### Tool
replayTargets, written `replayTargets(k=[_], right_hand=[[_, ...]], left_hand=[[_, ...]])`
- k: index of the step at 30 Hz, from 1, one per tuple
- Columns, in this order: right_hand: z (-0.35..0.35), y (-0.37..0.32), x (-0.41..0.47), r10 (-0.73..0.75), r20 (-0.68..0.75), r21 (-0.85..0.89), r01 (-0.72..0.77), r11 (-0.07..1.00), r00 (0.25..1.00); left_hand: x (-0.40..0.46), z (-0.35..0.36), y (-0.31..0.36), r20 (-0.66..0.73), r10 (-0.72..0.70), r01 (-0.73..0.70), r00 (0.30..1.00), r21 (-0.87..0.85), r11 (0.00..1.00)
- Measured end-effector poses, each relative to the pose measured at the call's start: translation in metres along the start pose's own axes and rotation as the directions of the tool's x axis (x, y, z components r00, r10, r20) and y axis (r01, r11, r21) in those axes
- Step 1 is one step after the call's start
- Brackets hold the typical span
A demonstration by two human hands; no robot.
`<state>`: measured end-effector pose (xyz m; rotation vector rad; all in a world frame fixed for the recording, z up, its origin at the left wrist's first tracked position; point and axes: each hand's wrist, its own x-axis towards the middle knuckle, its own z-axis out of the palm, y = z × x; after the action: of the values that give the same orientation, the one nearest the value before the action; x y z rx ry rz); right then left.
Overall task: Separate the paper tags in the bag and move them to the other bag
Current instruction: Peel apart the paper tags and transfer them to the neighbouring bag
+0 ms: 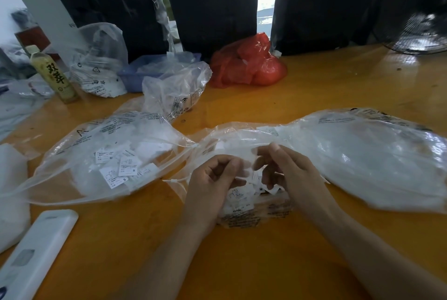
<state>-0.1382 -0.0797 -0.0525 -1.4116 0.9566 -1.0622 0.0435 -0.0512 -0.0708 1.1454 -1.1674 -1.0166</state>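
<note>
Paper tags bunch in the right-hand bag's mouth near the surface's front edge; left hand and right hand, close together, pinch them for separating. Receiving bag lies open leftward.

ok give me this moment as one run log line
stage: separating tags | left hand: pinching paper tags | right hand: pinching tags | source bag: open at hands | other bag: left, holds tags
</note>
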Motion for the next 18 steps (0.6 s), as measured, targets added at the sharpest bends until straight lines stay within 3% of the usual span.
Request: replayTargets(k=[4, 7, 14, 18], right_hand=[[0.0019, 0.0006, -0.0011, -0.018, 0.053, -0.211, 0.029, 0.977, 0.998], [0.0021, 0.0040, 0.0010, -0.047, 0.017, -0.343, 0.050, 0.938, 0.999], [-0.0045, 0.0034, 0.0040, -0.005, 0.017, -0.283, 0.010, 0.959, 1.000], [-0.0005, 0.0037, 0.0021, -0.034, -0.025, -0.202, 0.028, 0.979, 0.999]], left_hand=[[-0.0012, 0.0001, 0.0006, -0.013, 0.030, -0.028, 0.999, 0.134, 0.991], [-0.0023, -0.0003, -0.0002, 0.006, 0.053, -0.053, 0.999, 0.193, 0.980], [0.0018, -0.0024, -0.0048, -0.069, -0.005, 0.009, 0.998, 0.059, 0.998], [0.0022, -0.0030, -0.0031, 0.016, -0.007, 0.007, 1.000, -0.018, 1.000]])
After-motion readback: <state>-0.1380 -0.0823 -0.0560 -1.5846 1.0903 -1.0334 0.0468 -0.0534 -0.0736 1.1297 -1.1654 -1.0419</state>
